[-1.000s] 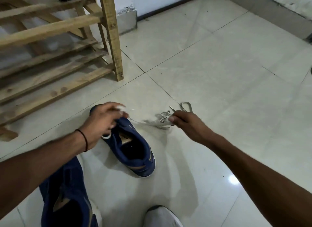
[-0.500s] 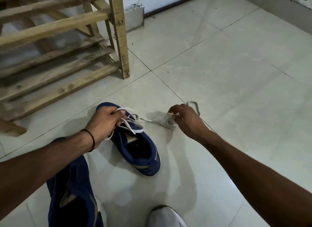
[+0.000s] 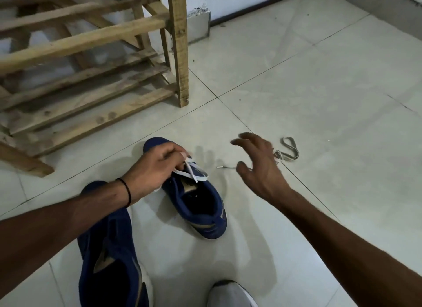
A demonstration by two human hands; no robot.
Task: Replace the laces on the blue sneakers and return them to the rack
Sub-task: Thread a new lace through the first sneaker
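Observation:
A blue sneaker (image 3: pixel 201 206) lies on the tiled floor in the middle, toe pointing away. My left hand (image 3: pixel 157 169) pinches a white lace (image 3: pixel 194 170) threaded across its front eyelets. My right hand (image 3: pixel 258 167) hovers to the right of the shoe with fingers spread, holding nothing. A lace tip (image 3: pixel 225 167) lies on the floor just left of that hand. A greyish lace (image 3: pixel 288 150) lies looped on the tile beyond it. The second blue sneaker (image 3: pixel 109 258) lies at the lower left under my left forearm.
A wooden slatted shoe rack (image 3: pixel 96 82) stands at the upper left, its corner post (image 3: pixel 179 46) closest to the shoe. A white shoe toe (image 3: pixel 230 294) shows at the bottom edge. A wall with a dark skirting runs along the top.
My right hand has let go of the lace bundle, opened and lifted off the floor. My left hand keeps pinching the white lace at the shoe.

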